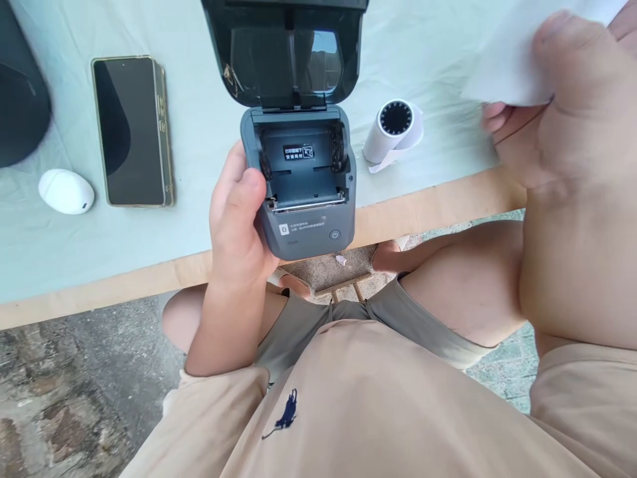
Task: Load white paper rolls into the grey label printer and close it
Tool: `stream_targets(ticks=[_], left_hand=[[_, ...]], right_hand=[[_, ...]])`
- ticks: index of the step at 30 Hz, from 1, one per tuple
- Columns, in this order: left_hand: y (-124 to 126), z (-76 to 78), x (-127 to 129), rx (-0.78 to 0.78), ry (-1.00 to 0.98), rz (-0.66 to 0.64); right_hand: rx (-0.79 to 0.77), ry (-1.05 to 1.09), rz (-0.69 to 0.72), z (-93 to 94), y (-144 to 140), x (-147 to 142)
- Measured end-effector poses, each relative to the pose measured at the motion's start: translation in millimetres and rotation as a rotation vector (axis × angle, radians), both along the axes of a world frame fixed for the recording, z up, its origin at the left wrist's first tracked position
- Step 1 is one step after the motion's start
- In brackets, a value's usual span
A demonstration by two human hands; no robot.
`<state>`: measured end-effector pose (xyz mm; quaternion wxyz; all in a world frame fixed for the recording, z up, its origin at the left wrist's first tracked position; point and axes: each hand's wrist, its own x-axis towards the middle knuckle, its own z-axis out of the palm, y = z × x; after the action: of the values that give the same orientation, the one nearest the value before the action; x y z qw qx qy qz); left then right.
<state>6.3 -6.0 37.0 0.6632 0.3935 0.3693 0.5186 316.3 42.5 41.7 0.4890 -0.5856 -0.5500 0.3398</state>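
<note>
From the head camera, the left hand (237, 222) grips a small dark grey plastic label printer (306, 189) by its left side, thumb curled over the near left edge and the other fingers hidden behind the body. The printer is held just above the near edge of the table, partly over the person's lap. Its glossy dark lid (288, 50) is swung fully open and stands up and away from the body, reaching the top of the frame. The open paper bay shows a small black sticker with white print and a metal strip along its near edge; no roll lies in it.

The right hand (552, 106) is raised close to the camera at the upper right, thumb pressed against the bent fingers, pinching a piece of white paper (507, 60). This hand and forearm are large in the frame and cover the right end of the table.

On the pale green cloth (199, 133) covering the table, a white paper roll with a black core (393, 133) lies on its side just to the right of the printer, a short loose tail at its base. To the left, well apart from the printer, a black smartphone in a clear case (132, 129) lies flat, screen dark. Further left sits a small white oval plastic case (66, 191), and a dark rounded object (20, 99) is cut off by the frame's edge. The light wooden table edge (149, 279) shows below the cloth.
</note>
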Motion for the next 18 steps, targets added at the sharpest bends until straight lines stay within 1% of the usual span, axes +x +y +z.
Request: stream_targets(ticks=[1, 2, 4, 7, 10, 12, 15, 16, 18], left_hand=[[-0.6, 3.5, -0.1, -0.004, 0.027, 0.003], [-1.0, 6.1, 0.0, 0.002, 0.052, 0.004], [-1.2, 9.0, 0.5, 0.004, 0.092, -0.002], [-0.5, 10.3, 1.6, -0.015, 0.118, 0.005], [0.3, 10.7, 1.9, -0.015, 0.125, 0.003], [0.2, 10.5, 1.3, -0.012, 0.120, 0.000], [-1.0, 9.5, -0.4, -0.026, 0.089, 0.011], [-1.2, 9.3, -0.7, -0.030, 0.087, 0.012], [-0.2, 9.5, 0.4, -0.016, 0.095, 0.001]], right_hand=[[0.034, 0.049, 0.044, 3.9, -6.1, -5.0], [0.051, 0.038, 0.115, 8.1, -12.3, -8.7], [0.113, -0.070, 0.192, 15.0, -22.8, -11.4], [0.219, -0.280, 0.195, 16.8, -28.4, -6.0], [0.315, -0.390, 0.210, 10.0, -24.1, 1.7], [0.287, -0.454, 0.187, 6.1, -20.2, 3.8], [0.106, -0.543, 0.152, 6.7, -18.1, 1.2], [0.082, -0.556, 0.160, 8.7, -19.1, -0.8], [0.113, -0.528, 0.150, 14.2, -24.1, -6.2]])
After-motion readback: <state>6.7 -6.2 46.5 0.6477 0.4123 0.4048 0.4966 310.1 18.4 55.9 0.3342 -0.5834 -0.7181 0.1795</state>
